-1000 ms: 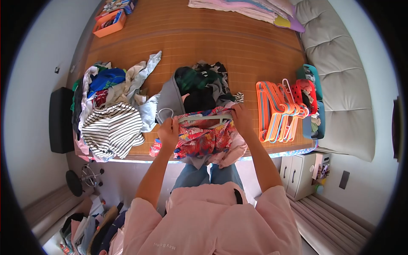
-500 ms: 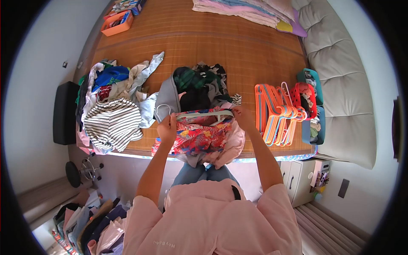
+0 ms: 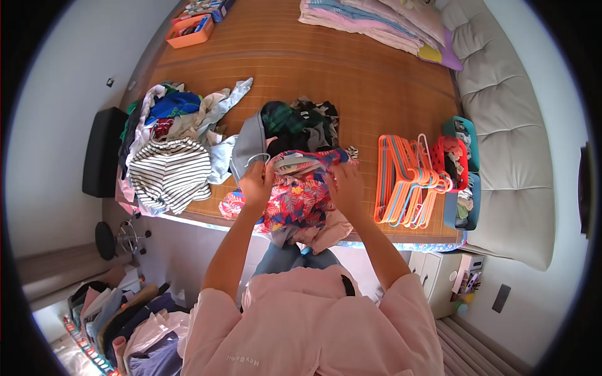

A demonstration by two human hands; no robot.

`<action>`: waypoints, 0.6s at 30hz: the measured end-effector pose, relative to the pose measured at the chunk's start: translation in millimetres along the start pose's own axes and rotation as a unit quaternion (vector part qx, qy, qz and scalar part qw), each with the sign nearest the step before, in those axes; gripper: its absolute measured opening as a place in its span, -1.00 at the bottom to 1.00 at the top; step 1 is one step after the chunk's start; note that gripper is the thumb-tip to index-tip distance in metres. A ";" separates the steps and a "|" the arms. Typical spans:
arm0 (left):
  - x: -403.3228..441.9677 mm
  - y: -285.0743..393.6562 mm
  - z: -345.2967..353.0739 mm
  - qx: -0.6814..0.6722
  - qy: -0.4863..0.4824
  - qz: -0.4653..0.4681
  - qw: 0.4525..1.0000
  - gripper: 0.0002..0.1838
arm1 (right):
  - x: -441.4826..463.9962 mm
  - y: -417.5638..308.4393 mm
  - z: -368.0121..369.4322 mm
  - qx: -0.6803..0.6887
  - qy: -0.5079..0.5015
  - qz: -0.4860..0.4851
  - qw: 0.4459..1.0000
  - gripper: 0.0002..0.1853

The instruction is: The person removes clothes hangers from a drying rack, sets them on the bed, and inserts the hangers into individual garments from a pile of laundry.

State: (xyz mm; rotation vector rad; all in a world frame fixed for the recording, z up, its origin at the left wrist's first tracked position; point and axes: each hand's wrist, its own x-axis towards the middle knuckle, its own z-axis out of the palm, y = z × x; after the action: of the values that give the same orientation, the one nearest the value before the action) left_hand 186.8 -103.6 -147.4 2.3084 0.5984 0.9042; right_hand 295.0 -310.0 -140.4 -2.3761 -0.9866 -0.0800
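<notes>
A red and blue floral shirt [image 3: 295, 200] lies bunched at the bed's near edge, in front of me. In its neck opening shows a pale hanger [image 3: 298, 165], whose hook sticks up on the left. My left hand [image 3: 256, 185] is closed round the hanger just below the hook, against the fabric. At the shirt's right side, my right hand [image 3: 346, 188] has its fingers bent on the cloth, with the fingertips partly hidden. Beneath the shirt lies a light pink garment [image 3: 329, 232]. Beyond it are a grey garment [image 3: 248, 147] and dark clothes [image 3: 285, 122].
A clothes pile with striped shorts [image 3: 170, 175] sits left. Several orange, blue and white hangers [image 3: 407, 182] lie right, beside a red basket [image 3: 463, 182] and teal bins. Folded bedding [image 3: 364, 28] and an orange box [image 3: 190, 40] stand farther back on the bed.
The hanger has turned and sunk deeper into the shirt. My right hand has moved slightly left and down over the cloth, and the shirt is more bunched. The camera view has shifted slightly.
</notes>
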 end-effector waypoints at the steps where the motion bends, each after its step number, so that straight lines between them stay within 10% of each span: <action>1: 1.1 -0.9 -1.3 -0.003 -0.012 0.008 1.000 -0.63 | 12.2 -0.2 -11.0 -0.041 0.047 -0.062 0.996 -0.63; 3: -2.4 1.2 -3.4 -0.023 -0.047 -0.026 0.998 -0.66 | 19.7 10.6 -9.8 -0.089 0.040 -0.136 0.986 -0.37; 18: -10.9 -9.0 -2.5 -0.004 -0.095 0.088 0.992 -0.81 | 11.8 -3.3 19.4 0.149 -0.060 -0.137 0.978 -0.63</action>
State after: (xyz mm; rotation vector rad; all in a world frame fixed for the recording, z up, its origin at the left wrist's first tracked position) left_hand 176.0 -102.5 -156.8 2.4344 0.3146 0.7505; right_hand 298.3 -290.5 -152.1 -1.9822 -1.2819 0.1028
